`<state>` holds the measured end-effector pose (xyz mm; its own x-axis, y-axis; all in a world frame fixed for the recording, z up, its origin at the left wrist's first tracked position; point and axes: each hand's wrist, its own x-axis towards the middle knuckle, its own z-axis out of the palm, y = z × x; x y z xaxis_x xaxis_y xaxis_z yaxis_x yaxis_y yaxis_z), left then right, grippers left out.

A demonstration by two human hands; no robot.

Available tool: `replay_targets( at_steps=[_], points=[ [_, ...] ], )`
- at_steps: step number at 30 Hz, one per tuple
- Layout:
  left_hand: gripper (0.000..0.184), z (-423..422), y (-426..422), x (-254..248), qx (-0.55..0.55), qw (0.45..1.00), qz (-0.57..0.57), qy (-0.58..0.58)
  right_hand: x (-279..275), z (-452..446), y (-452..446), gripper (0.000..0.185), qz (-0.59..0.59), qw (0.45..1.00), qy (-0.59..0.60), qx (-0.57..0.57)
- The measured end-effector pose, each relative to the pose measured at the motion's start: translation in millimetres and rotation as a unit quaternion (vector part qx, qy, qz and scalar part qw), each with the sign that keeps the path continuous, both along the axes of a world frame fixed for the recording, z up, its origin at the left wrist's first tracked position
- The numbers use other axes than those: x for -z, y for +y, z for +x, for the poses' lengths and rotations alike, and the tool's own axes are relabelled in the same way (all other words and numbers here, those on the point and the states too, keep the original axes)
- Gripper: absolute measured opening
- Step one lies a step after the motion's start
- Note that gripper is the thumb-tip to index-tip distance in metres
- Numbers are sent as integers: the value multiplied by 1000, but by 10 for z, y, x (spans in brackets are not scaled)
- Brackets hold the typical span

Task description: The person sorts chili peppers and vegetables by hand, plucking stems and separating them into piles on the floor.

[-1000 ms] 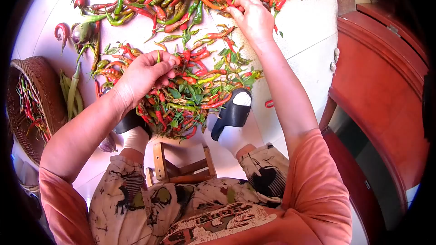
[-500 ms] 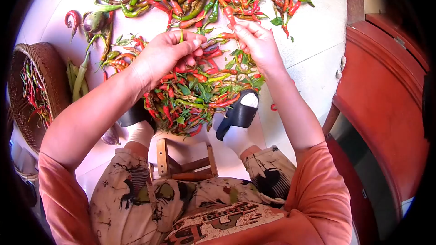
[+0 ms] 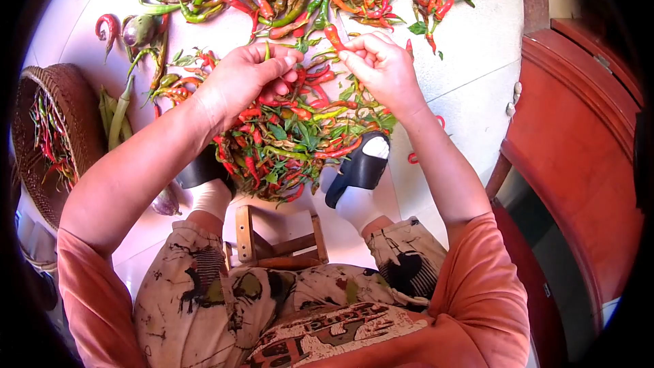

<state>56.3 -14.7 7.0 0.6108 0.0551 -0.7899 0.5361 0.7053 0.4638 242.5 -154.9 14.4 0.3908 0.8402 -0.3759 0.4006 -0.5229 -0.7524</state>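
Observation:
My right hand [image 3: 381, 68] pinches a red chili pepper [image 3: 333, 36] between thumb and fingers; its upper end points up and left. My left hand [image 3: 255, 78] is curled closed just left of it. A thin green tip [image 3: 268, 50] sticks up between its fingers, looking like a chili pepper, mostly hidden by them. Below both hands lies a pile of small red and green chili peppers [image 3: 279, 146] mixed with leaves, between my feet. Beyond the hands spreads a heap of larger red and green chili peppers [image 3: 293, 0].
A woven basket [image 3: 82, 123] with chilies inside stands tilted at left. Near it lie okra-like green pods [image 3: 121, 112], a round pale eggplant [image 3: 139, 31] and a purple eggplant [image 3: 165, 201]. A wooden stool [image 3: 245, 235] is beneath me; red furniture [image 3: 579, 136] stands right.
My right hand has drawn slightly down with the red chili pepper, pulling it away from the far heap. My left hand has shifted only a little.

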Motion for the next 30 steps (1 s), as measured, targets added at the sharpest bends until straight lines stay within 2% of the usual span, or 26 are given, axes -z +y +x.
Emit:
replay_targets(
  at_steps=[2, 5, 9, 11, 13, 17, 19, 22, 23, 26, 27, 30],
  points=[
    [24, 31, -13, -6, -18, 1000, 4, -8, -36, -55, 17, 14, -44, 993, 104, 43],
    [24, 65, 5, 5, -38, 999, 1, -24, -176, -171, 79, 13, -6, 992, 122, -14],
    [18, 37, 23, 88, -41, 994, -42, -93, -345, -266, 170, 12, 1, 996, 77, -50],
    [18, -7, 47, 95, -79, 978, -123, -147, -395, -268, 182, 12, -3, 993, 105, -46],
    [18, -31, 47, 57, -90, 977, -131, -141, -460, -251, 208, 12, 4, 980, 198, -39],
    [16, -29, 67, -16, -98, 973, -148, -149, -317, -36, 202, 15, 13, 970, 242, -17],
    [16, -28, 70, -25, -97, 975, -147, -139, -185, 137, 258, 15, -12, 993, 93, 66],
    [16, -19, 89, 24, -35, 982, -117, -144, 196, 417, 222, 13, 34, 995, -87, 43],
    [17, -22, 86, 55, -9, 983, -105, -148, 294, 480, 224, 13, 36, 994, -91, 43],
    [13, 49, -11, -45, 34, 995, -53, -72, 406, 436, 308, 15, 23, 965, -262, 6],
    [12, 60, -35, -65, 65, 997, -28, -40, 411, 387, 350, 17, 18, 958, -286, 2],
    [12, 67, -165, -89, 62, 997, -17, -34, 389, 301, 454, 21, -17, 959, -284, -1]
  ],
)
